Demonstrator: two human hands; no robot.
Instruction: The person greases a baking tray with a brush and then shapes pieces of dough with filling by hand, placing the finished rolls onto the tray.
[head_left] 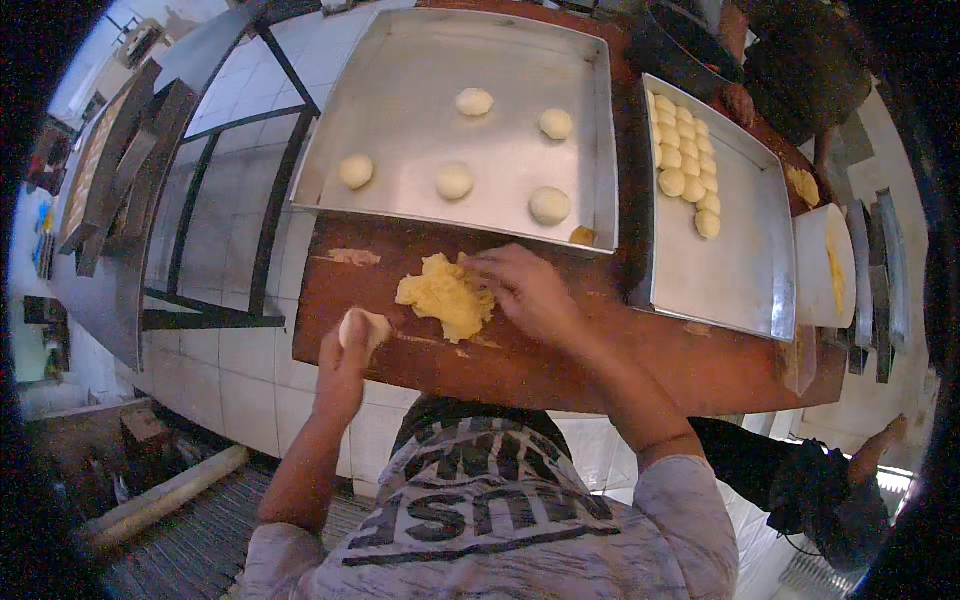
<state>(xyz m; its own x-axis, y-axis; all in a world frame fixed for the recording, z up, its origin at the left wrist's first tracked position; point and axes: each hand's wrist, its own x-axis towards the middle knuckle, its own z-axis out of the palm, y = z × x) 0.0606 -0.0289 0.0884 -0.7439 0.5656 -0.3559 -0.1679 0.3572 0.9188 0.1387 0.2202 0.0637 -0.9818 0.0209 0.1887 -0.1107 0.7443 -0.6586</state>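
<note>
My left hand (342, 368) is closed round a pale piece of dough (372, 326), held at the table's front edge. A soft, ragged yellow mass (445, 298), like a filling or paste, lies on the reddish-brown table (640, 365) in front of me. The fingers of my right hand (525, 290) are bent in and pinch at the right side of this mass; their tips are partly hidden. Just beyond, a large metal tray (400, 100) carries several round dough balls, among them one dough ball (455, 181) near its middle.
To the right stands a second metal tray (720, 270) with rows of dough balls (680, 150) packed together. A white tub (825, 265) with yellow stuff sits beyond it. Another person's hand (738, 103) is at the far right. Left of the table is a dark metal frame (275, 200).
</note>
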